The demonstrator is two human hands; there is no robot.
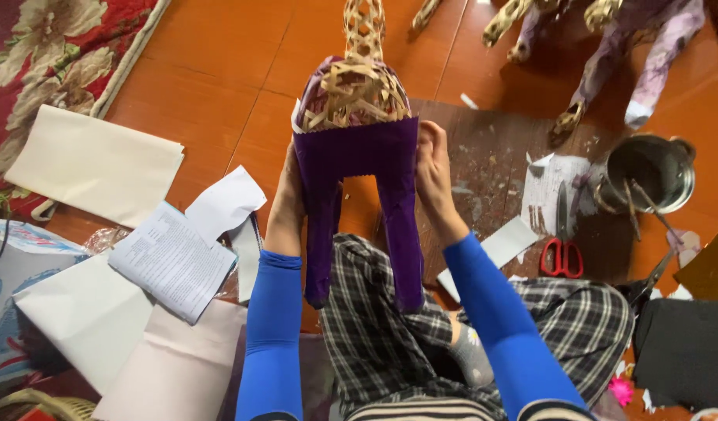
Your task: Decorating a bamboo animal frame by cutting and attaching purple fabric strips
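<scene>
I hold a woven bamboo animal frame [356, 92] upright above my lap, its hind part and two legs covered in purple paper [359, 160]. My left hand [288, 195] presses the left side of the purple covering, mostly hidden behind the leg. On the right edge of the covering, near the top of the right leg, my right hand [432, 168] grips and presses the paper. Both forearms wear blue sleeves. The frame's woven neck rises out of the top of the view.
Red-handled scissors [562, 253] lie on a dark board [484, 156] to the right, beside a metal pot [652, 173] with a stick in it. Another paper-covered figure [632, 54] stands at the back right. Sheets of paper [172, 257] and cream card [94, 164] lie left; a patterned rug [55, 47] is far left.
</scene>
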